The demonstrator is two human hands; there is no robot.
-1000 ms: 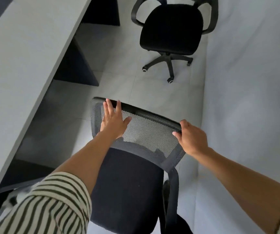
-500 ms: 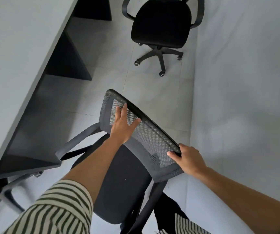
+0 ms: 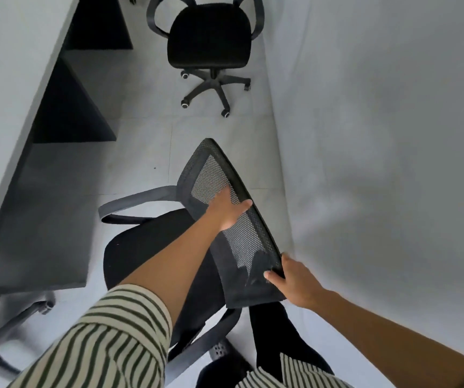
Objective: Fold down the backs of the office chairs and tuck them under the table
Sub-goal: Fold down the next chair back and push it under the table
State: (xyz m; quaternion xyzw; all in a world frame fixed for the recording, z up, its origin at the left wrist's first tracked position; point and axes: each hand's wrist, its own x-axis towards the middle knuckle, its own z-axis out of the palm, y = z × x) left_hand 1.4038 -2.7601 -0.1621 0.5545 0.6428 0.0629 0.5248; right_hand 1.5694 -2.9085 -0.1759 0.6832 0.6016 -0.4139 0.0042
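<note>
The near chair (image 3: 146, 247) is found on the floor (image 3: 146, 135) between the table (image 3: 15, 79) on the left and the wall (image 3: 365, 135) on the right, not yet tucked under. Its mesh backrest (image 3: 242, 242) is tilted over the seat, and is judged to be only part-way down. The left hand (image 3: 226, 211) is laid flat on the mesh, fingers straight and thumb spread toward the top rail. The right hand (image 3: 292, 281) is clamped on the near corner of the frame, thumb on the front face; the fingers behind are hidden, so their curl is presumed rather than seen.

The mesh can be expected to give under a palm, whereas the rim looks stiff, so force is best applied at the rim (at both ends, to spare the hinge any twist). The chair is probably light and free to roll — the far chair (image 3: 211, 35) shows castors — so it should be steadied while it is folded.
</note>
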